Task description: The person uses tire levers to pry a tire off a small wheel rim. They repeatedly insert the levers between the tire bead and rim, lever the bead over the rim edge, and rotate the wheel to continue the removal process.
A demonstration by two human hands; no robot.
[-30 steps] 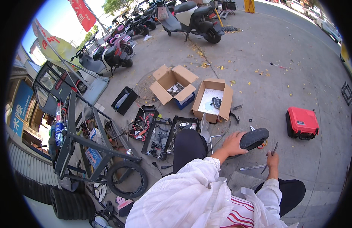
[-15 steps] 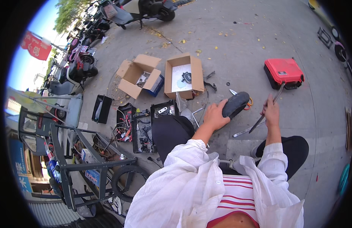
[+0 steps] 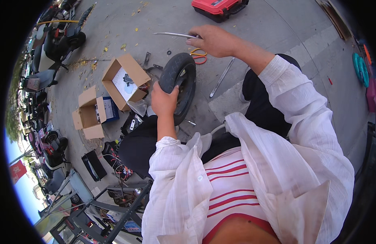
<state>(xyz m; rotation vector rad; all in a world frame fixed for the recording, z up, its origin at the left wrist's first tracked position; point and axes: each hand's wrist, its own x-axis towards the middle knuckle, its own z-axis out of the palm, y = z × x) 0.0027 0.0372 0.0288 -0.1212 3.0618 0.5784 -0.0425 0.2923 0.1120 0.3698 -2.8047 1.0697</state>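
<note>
A small black tyre on a wheel (image 3: 189, 94) stands tilted on its edge between my knees, its hollow side toward the right. My left hand (image 3: 165, 99) is closed on its near left side, thumb over the sidewall. Beyond the tyre and to its right, my right hand (image 3: 214, 40) is raised, wrapped around a slim metal tyre lever (image 3: 173, 35). The lever points left, clear of the tyre; its other end is hidden in the hand. On the ground right of the tyre lies a second long metal bar (image 3: 222, 77). Scissors with orange handles (image 3: 203, 61) lie just beyond the tyre.
A red hard case (image 3: 215, 8) sits at the far edge. Left are two open cardboard boxes (image 3: 136, 66) (image 3: 87, 97), a black tray (image 3: 99, 167) and loose wiring (image 3: 122, 171). A dark metal frame (image 3: 129, 211) stands lower left; parked scooters (image 3: 54, 53) line the far left.
My view has swung to the right. The tyre has been tipped so its inner side shows, still in my left hand. My right hand has turned the lever to point left.
</note>
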